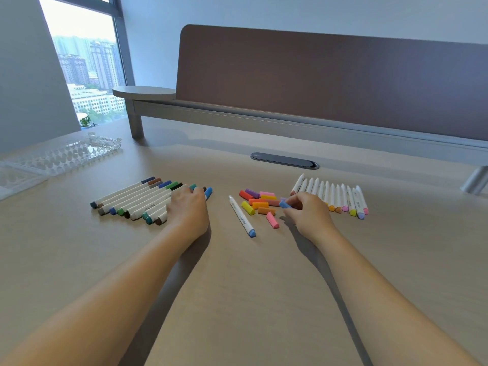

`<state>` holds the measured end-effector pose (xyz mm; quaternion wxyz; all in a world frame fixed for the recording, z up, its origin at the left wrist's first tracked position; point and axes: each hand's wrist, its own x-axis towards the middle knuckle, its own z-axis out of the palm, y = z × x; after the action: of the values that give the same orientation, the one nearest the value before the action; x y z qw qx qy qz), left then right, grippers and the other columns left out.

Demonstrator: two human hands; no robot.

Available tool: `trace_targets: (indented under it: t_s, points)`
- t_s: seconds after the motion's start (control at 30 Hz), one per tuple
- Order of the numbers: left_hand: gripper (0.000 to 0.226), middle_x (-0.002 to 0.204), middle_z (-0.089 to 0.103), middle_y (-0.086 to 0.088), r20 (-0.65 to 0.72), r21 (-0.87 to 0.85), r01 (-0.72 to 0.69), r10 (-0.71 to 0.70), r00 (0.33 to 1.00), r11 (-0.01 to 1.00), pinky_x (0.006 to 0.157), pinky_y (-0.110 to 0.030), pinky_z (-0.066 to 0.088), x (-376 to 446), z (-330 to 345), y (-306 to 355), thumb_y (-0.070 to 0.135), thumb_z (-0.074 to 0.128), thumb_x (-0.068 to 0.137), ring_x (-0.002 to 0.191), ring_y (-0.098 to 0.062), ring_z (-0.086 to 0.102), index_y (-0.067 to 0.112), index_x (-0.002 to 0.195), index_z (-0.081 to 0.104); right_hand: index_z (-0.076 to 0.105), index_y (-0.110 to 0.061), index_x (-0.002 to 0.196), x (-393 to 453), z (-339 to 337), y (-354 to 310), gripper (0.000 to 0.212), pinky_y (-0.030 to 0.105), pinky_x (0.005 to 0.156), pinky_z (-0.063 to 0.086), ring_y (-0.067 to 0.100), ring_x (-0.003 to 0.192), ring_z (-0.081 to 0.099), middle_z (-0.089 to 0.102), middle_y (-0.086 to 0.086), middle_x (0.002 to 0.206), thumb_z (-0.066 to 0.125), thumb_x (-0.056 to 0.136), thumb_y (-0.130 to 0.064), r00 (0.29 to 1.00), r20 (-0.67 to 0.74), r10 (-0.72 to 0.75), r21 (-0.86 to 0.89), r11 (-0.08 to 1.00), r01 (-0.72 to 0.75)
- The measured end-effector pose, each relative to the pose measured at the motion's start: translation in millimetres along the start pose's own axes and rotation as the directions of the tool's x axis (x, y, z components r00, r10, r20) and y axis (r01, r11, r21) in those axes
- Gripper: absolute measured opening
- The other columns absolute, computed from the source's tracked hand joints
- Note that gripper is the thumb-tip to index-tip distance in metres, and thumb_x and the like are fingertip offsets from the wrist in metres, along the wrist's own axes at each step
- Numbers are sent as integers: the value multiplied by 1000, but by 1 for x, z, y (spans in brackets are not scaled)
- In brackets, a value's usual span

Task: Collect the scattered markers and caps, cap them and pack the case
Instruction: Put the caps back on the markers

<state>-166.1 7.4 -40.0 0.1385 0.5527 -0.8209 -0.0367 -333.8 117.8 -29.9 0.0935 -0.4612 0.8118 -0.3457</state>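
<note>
A row of capped white markers (137, 198) lies at the left of the desk. My left hand (188, 210) rests on its right end, fingers curled over the last markers. A single uncapped marker with a blue end (241, 216) lies alone in the middle. To its right sits a pile of loose coloured caps (260, 203). My right hand (307, 210) pinches a blue cap (284, 205) at the pile's right edge. A row of uncapped white markers (334, 196) lies further right, coloured ends toward me.
A clear plastic marker case (56, 157) with round slots lies open at the far left. A brown divider panel (330, 83) and a dark cable grommet (284, 159) run along the back of the wooden desk (237, 286). A window is at the upper left.
</note>
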Motion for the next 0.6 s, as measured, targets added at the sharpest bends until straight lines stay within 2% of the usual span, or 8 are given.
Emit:
trace_targets:
  t_s: [0.1, 0.2, 0.27, 0.33, 0.4, 0.47, 0.53, 0.6]
  points:
    - [31, 120, 50, -12, -54, -51, -63, 61, 997, 997, 89, -32, 40, -3, -4, 16, 22, 48, 93, 109, -25, 45, 8, 121, 47, 55, -4, 122, -1, -4, -2, 30, 22, 85, 41, 20, 104, 53, 58, 12, 122, 52, 92, -10, 1000, -17, 3, 79, 997, -1]
    - [35, 93, 57, -9, 86, -141, -17, 29, 996, 990, 74, -24, 45, 1, -1, 40, 36, 44, 94, 82, -17, 52, 7, 109, 56, 58, -4, 117, -3, -9, 0, 28, 21, 80, 41, 15, 94, 52, 61, 11, 116, 56, 90, -9, 1000, -23, 21, 162, 987, -17]
    - [38, 80, 53, -5, 201, -56, 25, -13, 980, 998, 64, -20, 44, 4, 2, 53, 43, 42, 93, 71, -13, 51, 9, 102, 57, 58, -4, 112, -5, -12, 3, 25, 21, 77, 40, 14, 90, 51, 61, 11, 111, 59, 88, -8, 999, -33, 40, 200, 979, -33]
    - [36, 83, 51, -4, 261, 29, 25, -31, 965, 999, 57, -18, 39, 6, 2, 59, 40, 42, 94, 73, -12, 49, 10, 107, 55, 57, -3, 111, -7, -16, 7, 24, 21, 76, 41, 14, 89, 50, 58, 7, 102, 59, 87, -8, 998, -35, 54, 221, 974, -45]
    - [36, 81, 50, -3, 296, 74, 21, -42, 954, 997, 57, -18, 38, 8, 1, 61, 35, 42, 94, 79, -13, 49, 7, 112, 55, 57, -4, 109, -9, -19, 9, 22, 17, 69, 42, 13, 88, 50, 54, 1, 95, 59, 88, -8, 998, -37, 60, 238, 970, -49]
    - [34, 70, 46, -1, 313, 115, -3, -33, 949, 993, 59, -18, 40, 7, -2, 61, 32, 43, 94, 79, -13, 50, 7, 111, 57, 57, -5, 107, -12, -21, 11, 19, 13, 64, 40, 13, 87, 50, 52, 0, 93, 59, 88, -8, 998, -37, 60, 247, 968, -50]
    - [35, 69, 45, -1, 316, 147, -43, -6, 949, 988, 68, -20, 46, 3, -3, 59, 32, 42, 94, 80, -13, 51, 6, 112, 57, 57, -5, 106, -13, -23, 12, 19, 18, 71, 43, 14, 88, 52, 53, 1, 93, 59, 87, -8, 997, -34, 63, 263, 963, -51]
    - [37, 80, 51, -3, 305, 131, -71, 28, 952, 989, 75, -22, 48, 0, -2, 55, 32, 40, 95, 84, -14, 55, 5, 114, 56, 56, -5, 106, -15, -23, 12, 20, 25, 80, 49, 16, 90, 54, 56, 2, 95, 60, 86, -6, 997, -40, 68, 314, 948, -52]
